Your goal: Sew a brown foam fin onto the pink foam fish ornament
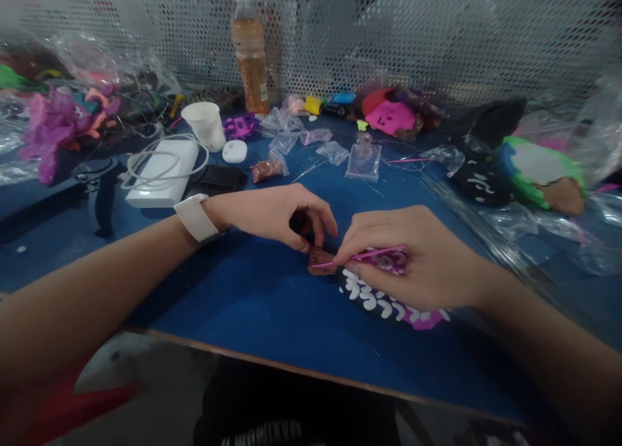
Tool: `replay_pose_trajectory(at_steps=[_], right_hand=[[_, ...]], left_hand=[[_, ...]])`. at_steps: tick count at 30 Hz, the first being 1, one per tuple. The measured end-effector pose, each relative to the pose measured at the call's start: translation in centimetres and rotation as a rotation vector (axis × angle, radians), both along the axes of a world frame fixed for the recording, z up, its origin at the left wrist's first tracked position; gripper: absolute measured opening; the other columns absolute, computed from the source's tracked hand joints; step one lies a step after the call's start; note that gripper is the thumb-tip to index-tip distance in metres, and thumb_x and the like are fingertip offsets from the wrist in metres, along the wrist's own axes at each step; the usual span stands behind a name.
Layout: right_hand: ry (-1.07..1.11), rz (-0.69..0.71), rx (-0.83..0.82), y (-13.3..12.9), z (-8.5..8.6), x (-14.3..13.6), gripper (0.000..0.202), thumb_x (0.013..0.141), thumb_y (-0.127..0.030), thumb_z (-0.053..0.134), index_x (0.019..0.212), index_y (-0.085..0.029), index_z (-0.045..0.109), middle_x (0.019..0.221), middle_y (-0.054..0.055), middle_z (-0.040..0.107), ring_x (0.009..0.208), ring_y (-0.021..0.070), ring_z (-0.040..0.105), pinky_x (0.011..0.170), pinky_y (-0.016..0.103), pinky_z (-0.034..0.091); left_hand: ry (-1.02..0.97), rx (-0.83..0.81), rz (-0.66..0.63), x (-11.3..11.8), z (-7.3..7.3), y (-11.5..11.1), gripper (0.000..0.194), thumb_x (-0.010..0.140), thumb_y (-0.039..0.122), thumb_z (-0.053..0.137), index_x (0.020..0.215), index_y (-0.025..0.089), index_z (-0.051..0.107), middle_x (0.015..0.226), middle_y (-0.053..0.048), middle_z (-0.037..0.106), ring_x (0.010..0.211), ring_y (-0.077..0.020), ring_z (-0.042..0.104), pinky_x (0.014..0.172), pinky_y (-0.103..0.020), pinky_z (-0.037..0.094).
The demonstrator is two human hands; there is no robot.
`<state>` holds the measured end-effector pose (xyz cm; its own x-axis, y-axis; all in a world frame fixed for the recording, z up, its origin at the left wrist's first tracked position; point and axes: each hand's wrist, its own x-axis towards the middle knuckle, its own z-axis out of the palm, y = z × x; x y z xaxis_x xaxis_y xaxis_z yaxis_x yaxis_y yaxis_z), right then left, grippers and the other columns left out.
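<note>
My right hand [413, 258] pinches a thin pink stick tool [374, 253]. The stick's tip lies against a small brown clay piece [321, 262] with lines scored in its surface. From the far left side of that piece, my left hand [291, 219] holds its edge with curled fingertips and thumb. The brown piece adjoins a black clay model [362, 290] covered in white curved petals, with purple parts at its right end. My right hand hides much of this model, which rests on the blue table [233, 303].
Left of my hands are a white box [168, 174] with a cable, a paper cup [204, 125] and an earbud case [234, 151]. Behind stand a drink bottle [250, 57] and bagged brown clay [266, 169]. Colourful clay models [544, 174] and plastic wrappers lie at both sides.
</note>
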<state>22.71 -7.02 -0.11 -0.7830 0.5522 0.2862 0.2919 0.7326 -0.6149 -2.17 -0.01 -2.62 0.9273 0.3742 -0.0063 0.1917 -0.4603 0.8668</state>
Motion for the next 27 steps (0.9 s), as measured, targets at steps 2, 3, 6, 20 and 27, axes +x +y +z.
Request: replay_pose_trajectory(at_steps=[2, 3, 6, 20, 27], right_hand=[[-0.005, 0.001, 0.000, 0.01, -0.01, -0.03, 0.023, 0.086, -0.010, 0.063, 0.096, -0.026, 0.076, 0.087, 0.000, 0.078, 0.077, 0.0184, 0.072, 0.070, 0.031, 0.055], [-0.007, -0.003, 0.002, 0.01, -0.01, -0.05, 0.023, 0.086, -0.010, 0.064, 0.095, -0.026, 0.076, 0.087, 0.000, 0.078, 0.076, 0.0185, 0.072, 0.069, 0.031, 0.055], [-0.012, -0.012, 0.005, 0.00, 0.01, -0.09, 0.022, 0.086, -0.010, 0.064, 0.094, -0.027, 0.076, 0.086, 0.000, 0.078, 0.075, 0.0190, 0.072, 0.068, 0.032, 0.055], [-0.033, 0.002, 0.054, 0.06, -0.15, -0.04, 0.023, 0.085, -0.008, 0.063, 0.095, -0.023, 0.078, 0.082, -0.001, 0.078, 0.071, 0.0136, 0.071, 0.067, 0.024, 0.051], [-0.007, 0.001, 0.020, 0.02, 0.06, 0.23, 0.023, 0.084, -0.007, 0.063, 0.093, -0.024, 0.076, 0.083, 0.000, 0.077, 0.072, 0.0163, 0.070, 0.067, 0.029, 0.051]], left_hand=[[0.008, -0.007, 0.003, -0.02, 0.02, 0.01, 0.040, 0.081, 0.008, 0.077, 0.118, 0.020, 0.073, 0.101, -0.005, 0.079, 0.088, -0.0151, 0.076, 0.077, -0.020, 0.057], [0.012, -0.009, 0.003, -0.02, 0.02, 0.01, 0.040, 0.081, 0.008, 0.076, 0.119, 0.020, 0.073, 0.101, -0.005, 0.079, 0.088, -0.0152, 0.076, 0.077, -0.020, 0.057], [0.007, -0.006, 0.001, -0.01, -0.01, 0.00, 0.040, 0.081, 0.008, 0.075, 0.119, 0.020, 0.073, 0.101, -0.005, 0.079, 0.088, -0.0151, 0.076, 0.078, -0.020, 0.057], [-0.011, -0.007, -0.011, -0.06, -0.35, 0.12, 0.042, 0.081, 0.006, 0.074, 0.120, 0.021, 0.072, 0.100, -0.004, 0.079, 0.089, -0.0147, 0.076, 0.077, -0.019, 0.058], [0.000, 0.007, -0.014, -0.02, -0.07, 0.03, 0.042, 0.083, 0.006, 0.074, 0.122, 0.020, 0.071, 0.102, -0.005, 0.080, 0.089, -0.0146, 0.076, 0.078, -0.019, 0.057]])
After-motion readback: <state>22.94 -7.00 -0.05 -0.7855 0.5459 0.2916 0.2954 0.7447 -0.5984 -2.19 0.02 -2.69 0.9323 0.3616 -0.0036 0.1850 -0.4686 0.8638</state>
